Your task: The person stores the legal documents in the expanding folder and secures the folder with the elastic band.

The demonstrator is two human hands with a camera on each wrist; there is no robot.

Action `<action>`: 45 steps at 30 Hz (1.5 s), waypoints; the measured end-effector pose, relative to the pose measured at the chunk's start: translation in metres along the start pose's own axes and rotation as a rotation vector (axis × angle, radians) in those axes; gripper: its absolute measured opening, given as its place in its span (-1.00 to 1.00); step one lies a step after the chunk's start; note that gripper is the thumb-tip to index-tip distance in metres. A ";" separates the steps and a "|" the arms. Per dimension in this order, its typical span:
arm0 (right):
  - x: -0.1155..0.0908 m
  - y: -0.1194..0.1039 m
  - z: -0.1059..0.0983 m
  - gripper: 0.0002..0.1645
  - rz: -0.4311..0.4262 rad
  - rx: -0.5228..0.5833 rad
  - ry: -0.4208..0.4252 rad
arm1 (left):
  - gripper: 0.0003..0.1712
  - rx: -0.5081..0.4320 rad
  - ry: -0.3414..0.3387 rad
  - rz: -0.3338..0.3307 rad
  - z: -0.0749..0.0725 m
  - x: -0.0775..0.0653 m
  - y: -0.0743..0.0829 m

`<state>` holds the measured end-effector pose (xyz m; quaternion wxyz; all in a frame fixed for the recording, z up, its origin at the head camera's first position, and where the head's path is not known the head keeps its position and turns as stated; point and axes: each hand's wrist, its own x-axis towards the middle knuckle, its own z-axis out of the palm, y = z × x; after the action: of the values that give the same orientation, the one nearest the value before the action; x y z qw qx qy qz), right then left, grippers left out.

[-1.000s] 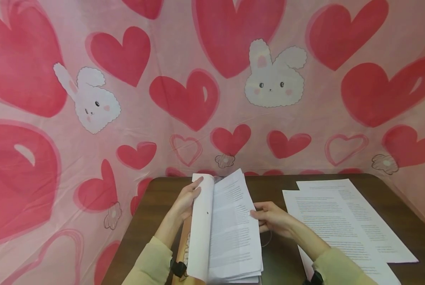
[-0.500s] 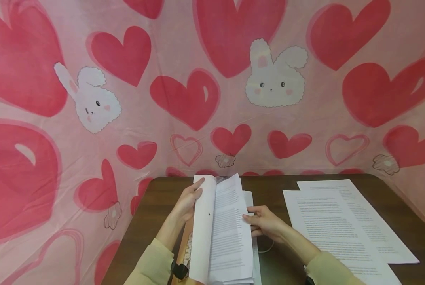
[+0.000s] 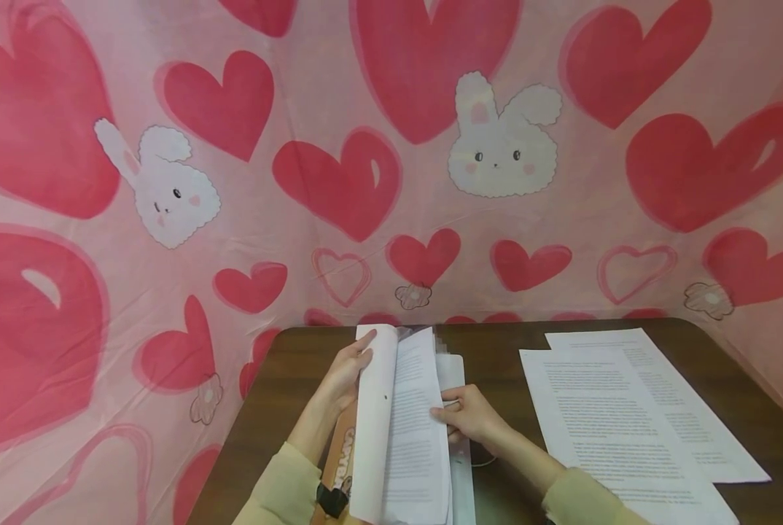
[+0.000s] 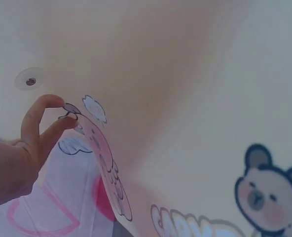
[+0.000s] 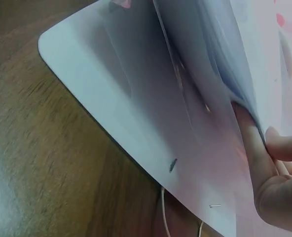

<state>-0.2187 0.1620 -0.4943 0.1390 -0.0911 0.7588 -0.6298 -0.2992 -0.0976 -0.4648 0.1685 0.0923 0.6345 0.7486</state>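
Note:
A document folder with a cartoon capybara cover (image 4: 195, 123) stands partly opened in front of me. My left hand (image 3: 345, 375) pinches the cover's left edge between thumb and forefinger, holding it raised and curved. Its white inner side (image 3: 373, 437) faces up in the head view. Printed sheets (image 3: 418, 430) lie inside, right of the cover. Their right edge is pinched by my right hand (image 3: 473, 415); in the right wrist view its finger (image 5: 252, 143) is behind the lifted layer and the thumb in front. Beneath lies the folder's white back panel (image 5: 82, 74), with rounded corners.
Two printed pages, a front one (image 3: 601, 415) and one partly under it (image 3: 680, 408), lie overlapping on the right of the dark wooden table (image 3: 496, 339). A thin cord (image 5: 164, 212) loops out from the folder's edge. A pink heart-patterned cloth (image 3: 339, 80) hangs behind.
My right hand has moved left and slightly down with the printed sheets, bringing them over the folder and uncovering its white back panel. The left hand still holds the cover, almost unmoved.

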 end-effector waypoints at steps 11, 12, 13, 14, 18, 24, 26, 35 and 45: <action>-0.010 0.001 -0.017 -0.63 -0.038 0.030 0.087 | -0.29 0.015 -0.014 0.009 -0.007 -0.001 0.004; -0.011 0.001 -0.021 -0.62 -0.041 0.052 0.082 | -0.30 0.015 -0.013 0.001 -0.007 -0.001 0.004; -0.013 0.002 -0.025 -0.61 -0.045 0.069 0.077 | -0.30 0.016 -0.012 -0.004 -0.008 -0.001 0.004; -0.014 0.002 -0.029 -0.59 -0.047 0.082 0.073 | -0.30 0.015 -0.012 -0.008 -0.008 -0.001 0.004; -0.018 0.005 -0.043 -0.55 -0.046 0.104 0.063 | -0.31 0.013 -0.003 -0.008 -0.010 -0.002 0.004; -0.022 0.007 -0.053 -0.58 -0.058 0.042 0.080 | -0.31 0.016 0.005 -0.004 -0.013 -0.004 0.006; -0.023 0.008 -0.055 -0.59 -0.061 -0.001 0.100 | -0.31 0.017 0.005 0.002 -0.013 -0.004 0.007; -0.031 0.010 -0.064 -0.61 -0.059 -0.191 0.241 | -0.31 0.009 -0.002 -0.003 -0.014 -0.002 0.008; -0.051 0.019 -0.096 -0.65 -0.009 -0.455 0.392 | -0.31 0.001 -0.002 -0.005 -0.015 -0.001 0.005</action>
<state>-0.2014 0.2712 -0.4917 -0.0369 0.0003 0.8923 -0.4499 -0.3041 -0.1126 -0.4621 0.1709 0.0914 0.6351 0.7477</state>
